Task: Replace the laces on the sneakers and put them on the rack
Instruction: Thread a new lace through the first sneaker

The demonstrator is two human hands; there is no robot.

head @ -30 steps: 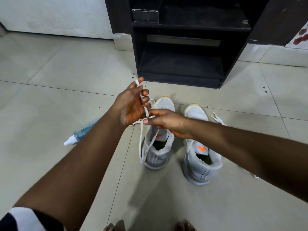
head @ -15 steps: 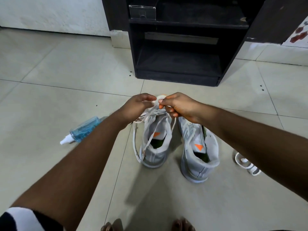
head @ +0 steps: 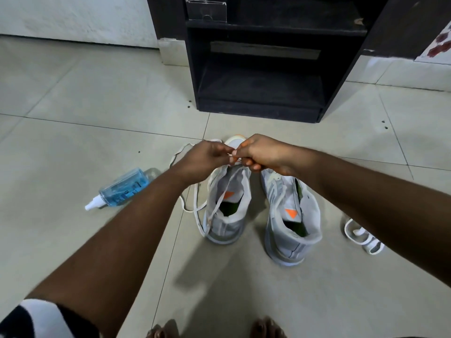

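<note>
The blue spray bottle [head: 124, 187] lies on the floor [head: 73, 132] as before. The lace [head: 181, 152] now loops out farther left. The left hand [head: 207, 156] and right hand [head: 262, 152], closer together than half a second ago, both pinch the lace over the left sneaker [head: 227, 208]. The right sneaker [head: 291, 215] stands beside it, before the dark rack [head: 258, 93]; a loose lace [head: 362, 236] lies far right.

Pale tiled floor [head: 73, 98], white wall [head: 73, 18] far-left, dark shelf unit [head: 258, 103] at floor's far edge.
</note>
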